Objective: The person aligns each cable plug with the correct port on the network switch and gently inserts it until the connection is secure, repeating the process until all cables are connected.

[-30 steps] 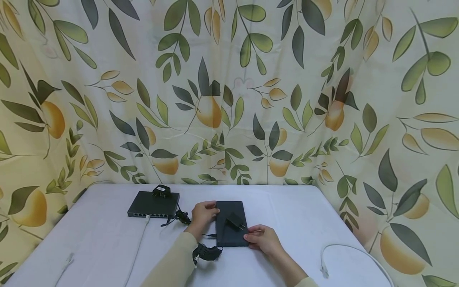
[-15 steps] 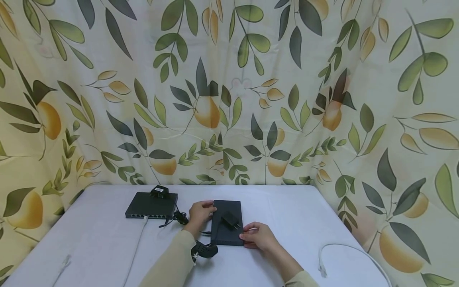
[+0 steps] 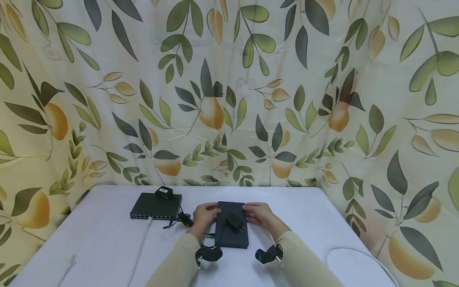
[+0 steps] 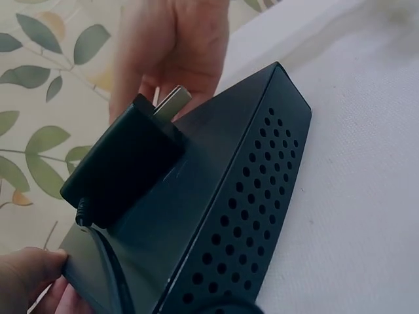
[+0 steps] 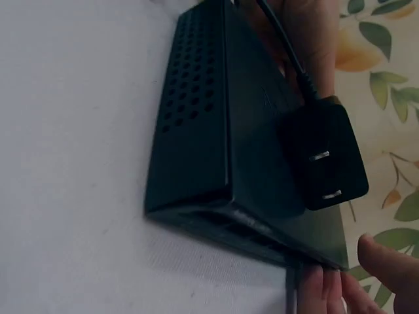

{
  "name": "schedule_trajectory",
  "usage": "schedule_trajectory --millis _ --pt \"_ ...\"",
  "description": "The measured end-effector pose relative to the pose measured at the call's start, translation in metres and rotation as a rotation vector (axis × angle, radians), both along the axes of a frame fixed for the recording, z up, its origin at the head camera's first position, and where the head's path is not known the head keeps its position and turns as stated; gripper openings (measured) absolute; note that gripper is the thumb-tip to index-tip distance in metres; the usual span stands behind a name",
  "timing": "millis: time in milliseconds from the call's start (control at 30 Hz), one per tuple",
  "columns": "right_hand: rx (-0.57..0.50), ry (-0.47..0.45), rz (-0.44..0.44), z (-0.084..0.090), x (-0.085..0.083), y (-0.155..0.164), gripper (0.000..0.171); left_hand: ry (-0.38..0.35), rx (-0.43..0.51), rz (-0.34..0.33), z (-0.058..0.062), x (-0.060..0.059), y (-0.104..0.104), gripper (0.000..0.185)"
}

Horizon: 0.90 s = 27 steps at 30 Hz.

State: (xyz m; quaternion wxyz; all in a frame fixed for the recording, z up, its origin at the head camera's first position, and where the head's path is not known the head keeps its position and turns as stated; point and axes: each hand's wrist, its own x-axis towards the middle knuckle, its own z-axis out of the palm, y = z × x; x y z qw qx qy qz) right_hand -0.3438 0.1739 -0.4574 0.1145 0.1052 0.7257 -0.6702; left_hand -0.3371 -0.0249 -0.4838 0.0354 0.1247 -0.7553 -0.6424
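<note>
A small black network switch (image 3: 229, 237) lies on the white table with a black power adapter (image 3: 234, 221) on its top, metal prongs showing. My left hand (image 3: 203, 218) grips its far left corner, thumb on the top edge and fingers under it in the left wrist view. At the far right corner is my right hand (image 3: 263, 215). In the right wrist view its fingers (image 5: 317, 291) curl against the port side, while the thumb (image 5: 376, 255) sits just off the top edge. Round vent holes line the side wall (image 4: 242, 216). A thin cord (image 4: 108, 261) runs from the adapter.
A larger black switch (image 3: 154, 207) stands at the back left, with another adapter (image 3: 164, 193) on it and a coiled cord (image 3: 185, 219) beside it. One white cable (image 3: 143, 239) runs forward from its ports. Another white cable (image 3: 358, 250) curves at the right. A leaf-patterned curtain hangs behind.
My right hand has moved from the near right corner of the switch to the far right corner. The left hand keeps its place, and the switch shows little movement.
</note>
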Motion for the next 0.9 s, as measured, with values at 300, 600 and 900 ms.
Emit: schedule_trajectory --millis 300,600,900 --pt "0.135 -0.008 -0.083 -0.002 -0.007 -0.010 0.032 0.025 -0.077 -0.025 0.003 -0.001 -0.002 0.023" --pt "0.183 -0.014 -0.117 -0.003 -0.007 -0.014 0.030 0.009 -0.186 -0.130 0.014 0.019 -0.010 0.031" --pt "0.205 -0.012 -0.119 -0.008 -0.006 -0.010 0.030 -0.001 -0.210 -0.168 0.007 0.023 -0.009 0.031"
